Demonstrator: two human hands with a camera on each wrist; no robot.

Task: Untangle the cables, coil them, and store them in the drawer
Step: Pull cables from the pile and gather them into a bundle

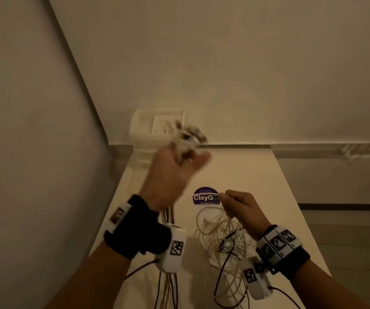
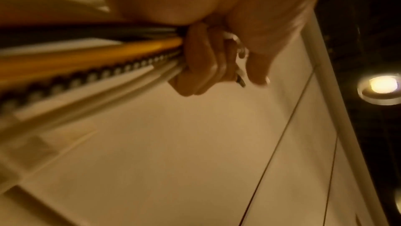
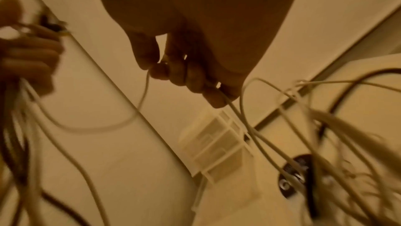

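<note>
My left hand (image 1: 175, 166) is raised above the table and grips a bunch of cables (image 1: 168, 216) whose blurred plug ends (image 1: 188, 134) stick out above its fist. In the left wrist view the fingers (image 2: 201, 61) curl round yellow, black and white strands (image 2: 91, 61). My right hand (image 1: 237, 204) holds a thin white cable (image 3: 145, 90) between thumb and curled fingers (image 3: 184, 73). Below it a tangled heap of white and dark cables (image 1: 222, 237) lies on the table. A small white drawer unit (image 1: 155, 128) stands at the table's far left corner.
The white table (image 1: 268, 175) carries a round purple sticker (image 1: 205, 196) near its middle. Walls close in on the left and behind. Dark thin leads (image 1: 139, 268) run from the wrist cameras across the table's near edge. A ceiling lamp (image 2: 382, 87) shows in the left wrist view.
</note>
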